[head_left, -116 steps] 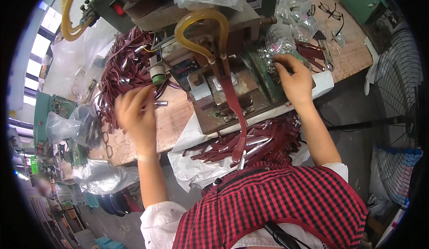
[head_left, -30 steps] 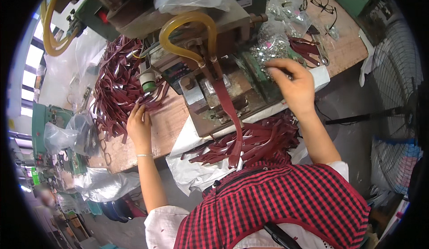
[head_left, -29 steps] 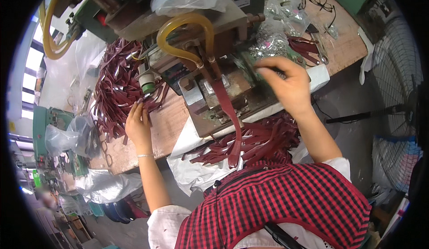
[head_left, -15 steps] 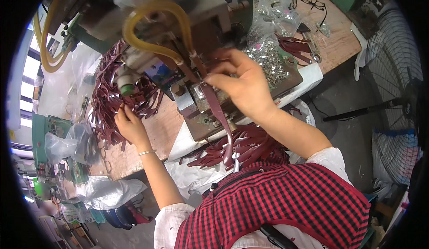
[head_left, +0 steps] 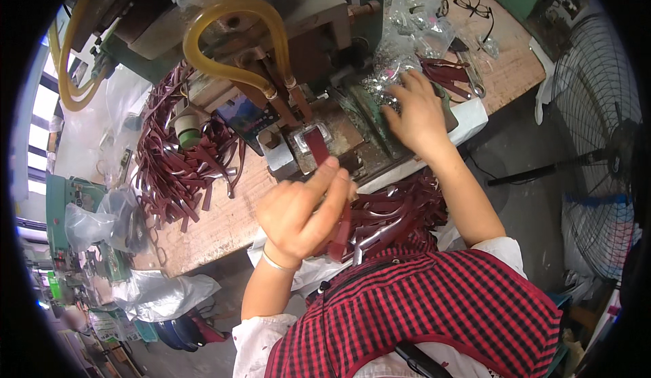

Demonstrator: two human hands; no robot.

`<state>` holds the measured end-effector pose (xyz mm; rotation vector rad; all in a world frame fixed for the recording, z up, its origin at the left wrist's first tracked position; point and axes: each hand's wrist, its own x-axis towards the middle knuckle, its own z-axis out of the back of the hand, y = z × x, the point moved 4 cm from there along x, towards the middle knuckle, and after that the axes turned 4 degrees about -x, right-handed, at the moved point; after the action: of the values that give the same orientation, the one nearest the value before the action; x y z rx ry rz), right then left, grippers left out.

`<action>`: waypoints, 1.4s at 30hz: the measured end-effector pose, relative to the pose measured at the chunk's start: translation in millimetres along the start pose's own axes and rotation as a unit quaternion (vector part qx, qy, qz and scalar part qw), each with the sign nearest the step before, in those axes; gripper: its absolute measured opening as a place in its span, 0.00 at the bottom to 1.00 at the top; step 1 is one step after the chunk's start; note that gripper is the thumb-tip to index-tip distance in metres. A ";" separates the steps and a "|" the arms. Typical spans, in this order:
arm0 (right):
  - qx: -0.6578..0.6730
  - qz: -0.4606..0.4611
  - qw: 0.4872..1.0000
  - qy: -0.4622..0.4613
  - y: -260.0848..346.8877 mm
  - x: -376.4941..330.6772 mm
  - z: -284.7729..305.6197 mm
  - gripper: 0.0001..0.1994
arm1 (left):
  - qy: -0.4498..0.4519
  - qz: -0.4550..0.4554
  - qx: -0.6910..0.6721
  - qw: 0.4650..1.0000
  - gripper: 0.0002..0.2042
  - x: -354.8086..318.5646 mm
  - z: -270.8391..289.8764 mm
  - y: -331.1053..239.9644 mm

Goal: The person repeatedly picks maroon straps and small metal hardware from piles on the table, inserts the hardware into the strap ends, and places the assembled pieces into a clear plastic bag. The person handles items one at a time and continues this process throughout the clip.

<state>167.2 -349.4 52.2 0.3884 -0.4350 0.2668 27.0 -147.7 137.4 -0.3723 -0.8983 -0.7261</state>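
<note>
My left hand (head_left: 302, 212) pinches a dark red strap (head_left: 317, 145) that lies on the metal bed of a press machine (head_left: 319, 25) and hangs down over the table edge. A curved yellow hose (head_left: 227, 35) loops above that bed. My right hand (head_left: 415, 110) rests with its fingers spread on a heap of small shiny metal fittings (head_left: 388, 73) beside the machine. I cannot see anything gripped in it. More dark red straps (head_left: 397, 208) lie in a heap on my lap under both forearms.
A big pile of dark red straps (head_left: 173, 168) covers the wooden table (head_left: 217, 225) at the left. Clear plastic bags (head_left: 427, 22) and a pair of glasses (head_left: 475, 5) lie at the back right. A standing fan (head_left: 597, 154) is at the right.
My left hand left the strap pile at the left and came to the strap on the machine bed. My right hand moved off that strap, back right to the metal fittings.
</note>
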 end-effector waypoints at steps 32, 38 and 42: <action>0.497 -0.132 0.856 -0.059 13.7 7.6 -11.3 0.09 | 0.198 0.274 0.233 0.912 0.15 -160.3 54.5 168.7; 0.401 -0.186 0.893 -0.091 -43.1 -31.2 10.0 0.07 | 0.037 0.332 0.219 0.917 0.13 -185.5 55.8 163.9; 0.450 -0.161 0.878 -0.016 -25.5 -39.7 40.5 0.08 | 0.093 0.440 0.307 0.839 0.06 -191.6 72.6 160.4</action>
<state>126.5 -395.8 60.1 1.3721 -0.2461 0.1201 20.1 86.4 24.1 -0.0997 -0.6259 0.3852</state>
